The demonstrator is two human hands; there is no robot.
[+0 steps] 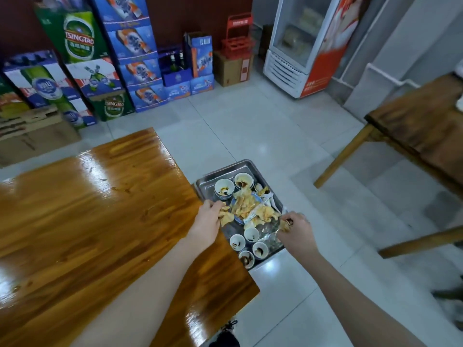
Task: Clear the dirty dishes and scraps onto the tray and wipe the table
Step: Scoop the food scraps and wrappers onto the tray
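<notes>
Far left: stacked beer cartons (82, 58) against the dark wall, cardboard boxes (32, 136) on the floor below them.

Wooden table (95, 221) fills the left half, glossy, wet-looking sheen, a few small specks and a smear near (120, 189). No dishes on the visible part of it.

Left hand (209, 216) sits at the table's right edge, fingers curled around the near-left rim of the tray, touching crumpled yellowish scraps (248, 209) there. Closed grip; cannot tell whether it pinches rim only or rim plus scraps.

Metal tray (208, 181) is held off the table's right edge, over the floor, one long side against the table edge. On it: two small sauce-stained bowls (224, 187) at the far end, a scrap-covered plate in the middle, four more small bowls (237, 242) clustered at the near end, some clear plastic wrap beside them.

Right hand (295, 230) grips the tray's right rim, fingers curled shut, a bit of scrap under the fingertips.

Right of that: pale tiled floor (275, 126), a white glass-door fridge (300, 46) at the back, a second wooden table (426, 126) at far right.
</notes>
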